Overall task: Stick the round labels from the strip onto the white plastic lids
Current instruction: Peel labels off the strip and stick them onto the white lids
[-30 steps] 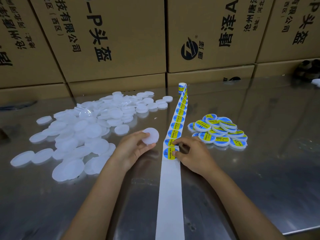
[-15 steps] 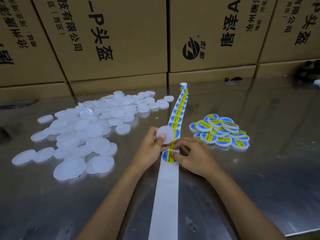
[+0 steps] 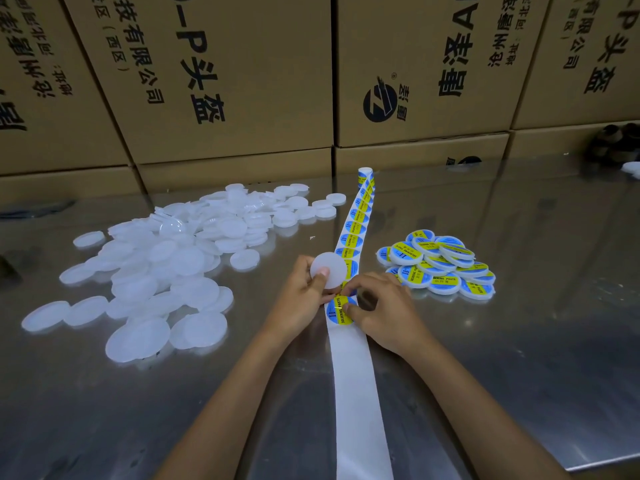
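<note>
Peeling step: left hand (image 3: 304, 292) gripping blank lid (image 3: 328, 270); right hand (image 3: 384, 311) pinching nearest label (image 3: 341, 310) off strip (image 3: 353, 375); next, pressing it centred.

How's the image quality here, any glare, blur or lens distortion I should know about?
Head view: wide-angle bending tilts the cardboard boxes outward; the steel table shows soft reflections, no harsh glare; lighting dim and even; hands and label strip sharp, far right corner murky.
</note>
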Available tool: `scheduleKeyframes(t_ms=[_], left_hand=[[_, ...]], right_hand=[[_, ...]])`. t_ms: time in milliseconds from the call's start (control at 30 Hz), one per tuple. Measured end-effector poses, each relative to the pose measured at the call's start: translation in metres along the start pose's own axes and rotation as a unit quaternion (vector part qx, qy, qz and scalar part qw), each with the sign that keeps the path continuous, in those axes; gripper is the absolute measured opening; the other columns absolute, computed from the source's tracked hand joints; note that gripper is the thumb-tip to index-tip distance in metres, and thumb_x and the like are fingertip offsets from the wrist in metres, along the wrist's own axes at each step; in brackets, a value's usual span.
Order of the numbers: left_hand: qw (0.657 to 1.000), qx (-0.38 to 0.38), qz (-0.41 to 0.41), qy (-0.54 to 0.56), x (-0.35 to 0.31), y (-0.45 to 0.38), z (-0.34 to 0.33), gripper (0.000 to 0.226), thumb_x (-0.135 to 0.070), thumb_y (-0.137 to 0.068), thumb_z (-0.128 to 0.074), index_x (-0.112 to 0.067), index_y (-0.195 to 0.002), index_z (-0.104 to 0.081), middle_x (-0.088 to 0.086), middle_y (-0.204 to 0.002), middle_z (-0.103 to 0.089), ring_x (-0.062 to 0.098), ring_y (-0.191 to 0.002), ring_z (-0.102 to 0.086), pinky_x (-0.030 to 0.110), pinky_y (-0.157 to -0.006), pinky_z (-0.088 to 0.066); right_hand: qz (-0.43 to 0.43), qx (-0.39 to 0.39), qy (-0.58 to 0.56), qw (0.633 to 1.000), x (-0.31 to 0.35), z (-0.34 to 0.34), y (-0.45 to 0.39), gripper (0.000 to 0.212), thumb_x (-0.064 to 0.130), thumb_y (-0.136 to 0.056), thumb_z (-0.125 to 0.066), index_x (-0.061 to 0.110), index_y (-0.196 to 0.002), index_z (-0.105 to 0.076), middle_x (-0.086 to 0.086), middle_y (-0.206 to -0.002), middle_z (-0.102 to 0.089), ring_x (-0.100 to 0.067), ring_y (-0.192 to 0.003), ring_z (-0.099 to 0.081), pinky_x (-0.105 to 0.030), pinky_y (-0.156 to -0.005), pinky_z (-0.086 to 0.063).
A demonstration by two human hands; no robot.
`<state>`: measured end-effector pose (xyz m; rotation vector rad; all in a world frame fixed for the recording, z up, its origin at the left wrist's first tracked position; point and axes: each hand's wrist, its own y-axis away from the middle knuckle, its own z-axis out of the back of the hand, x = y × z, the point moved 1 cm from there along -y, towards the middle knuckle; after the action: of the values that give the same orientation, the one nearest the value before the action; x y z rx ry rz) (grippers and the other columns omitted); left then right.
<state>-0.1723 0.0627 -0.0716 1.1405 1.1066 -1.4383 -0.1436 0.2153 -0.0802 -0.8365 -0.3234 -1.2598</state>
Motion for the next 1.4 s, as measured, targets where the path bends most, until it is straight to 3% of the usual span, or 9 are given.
scheduleKeyframes(t_ms=[133,200,267,333,433,567,667,1000,1400], left_hand=[[1.0,-0.014,0.007,0.001,-0.001,0.001,0.001,0.011,-0.012,-0.107,-0.043,-0.004,-0.113,-0.047,0.022,-0.121,-0.062,0.031,-0.104,-0.069,0.034,-0.086,-0.06],[0.999,-0.026,0.01,-0.02,0.0,0.0,0.003,0.01,-0.011,-0.106,-0.044,-0.006,-0.112,-0.051,0.02,-0.113,-0.065,0.029,-0.1,-0.068,0.045,-0.093,-0.056],[0.999,-0.033,0.018,-0.001,-0.001,0.0,0.004,0.013,-0.008,-0.106,-0.043,-0.007,-0.113,-0.054,0.016,-0.106,-0.066,0.016,-0.084,-0.069,0.039,-0.084,-0.06],[0.998,-0.035,0.029,0.047,-0.004,0.001,0.005,0.021,-0.005,-0.105,-0.042,-0.009,-0.119,-0.058,0.015,-0.11,-0.067,0.009,-0.075,-0.072,0.027,-0.07,-0.061],[0.99,-0.029,0.041,0.128,-0.006,0.003,0.006,0.033,-0.002,-0.104,-0.046,-0.014,-0.131,-0.059,0.017,-0.119,-0.068,0.025,-0.09,-0.075,0.033,-0.075,-0.063],[0.981,0.01,0.06,0.182,-0.012,0.007,0.004,0.04,-0.002,-0.102,-0.05,-0.023,-0.134,-0.059,0.015,-0.118,-0.072,0.031,-0.097,-0.074,0.039,-0.086,-0.061],[0.971,0.057,0.088,0.214,-0.015,0.008,-0.002,0.036,-0.001,-0.102,-0.045,-0.025,-0.121,-0.065,0.009,-0.111,-0.076,0.027,-0.095,-0.075,0.033,-0.077,-0.062],[0.958,0.117,0.112,0.236,-0.013,0.007,-0.006,0.04,-0.004,-0.102,-0.037,-0.021,-0.126,-0.064,0.014,-0.118,-0.073,0.026,-0.099,-0.074,0.033,-0.084,-0.061],[0.958,0.127,0.107,0.235,-0.014,0.008,-0.007,0.042,-0.004,-0.101,-0.038,-0.019,-0.132,-0.062,0.015,-0.119,-0.072,0.027,-0.103,-0.073,0.031,-0.079,-0.06]], right_hand=[[0.019,0.01,-0.099,0.995,0.011,0.004,0.001,0.013,0.002,-0.078,-0.072,0.014,-0.083,-0.071,0.004,-0.09,-0.068,-0.018,-0.096,-0.057,-0.031,-0.09,-0.043],[-0.024,0.028,-0.235,0.971,0.017,0.008,0.001,0.01,-0.006,-0.082,-0.068,0.004,-0.084,-0.068,-0.001,-0.085,-0.067,-0.017,-0.086,-0.06,-0.027,-0.082,-0.048],[-0.064,0.028,-0.339,0.938,0.019,0.01,0.0,0.008,-0.009,-0.084,-0.065,-0.001,-0.087,-0.064,-0.006,-0.084,-0.065,-0.017,-0.082,-0.06,-0.024,-0.076,-0.049],[-0.102,0.008,-0.404,0.909,0.019,0.011,-0.001,0.012,-0.008,-0.086,-0.064,0.004,-0.088,-0.062,-0.01,-0.088,-0.064,-0.02,-0.084,-0.059,-0.03,-0.078,-0.049],[-0.147,-0.033,-0.471,0.869,0.016,0.011,-0.004,0.017,-0.008,-0.086,-0.063,0.009,-0.089,-0.059,-0.019,-0.097,-0.064,-0.029,-0.089,-0.061,-0.047,-0.085,-0.049],[-0.127,-0.089,-0.456,0.876,0.012,0.011,-0.007,0.022,-0.009,-0.083,-0.068,0.011,-0.089,-0.059,0.004,-0.083,-0.07,-0.015,-0.08,-0.066,-0.023,-0.068,-0.052],[-0.091,-0.117,-0.419,0.896,0.013,0.009,-0.007,0.026,-0.013,-0.082,-0.067,0.01,-0.086,-0.056,0.02,-0.073,-0.067,0.001,-0.07,-0.064,-0.011,-0.062,-0.049],[-0.047,-0.145,-0.312,0.938,0.012,0.002,-0.005,0.035,-0.007,-0.08,-0.073,0.023,-0.085,-0.054,0.009,-0.084,-0.065,-0.027,-0.078,-0.067,-0.024,-0.066,-0.053],[-0.005,-0.157,-0.198,0.967,0.01,0.001,-0.004,0.03,0.007,-0.082,-0.074,0.028,-0.09,-0.055,0.006,-0.094,-0.065,-0.011,-0.076,-0.062,-0.019,-0.068,-0.049]])
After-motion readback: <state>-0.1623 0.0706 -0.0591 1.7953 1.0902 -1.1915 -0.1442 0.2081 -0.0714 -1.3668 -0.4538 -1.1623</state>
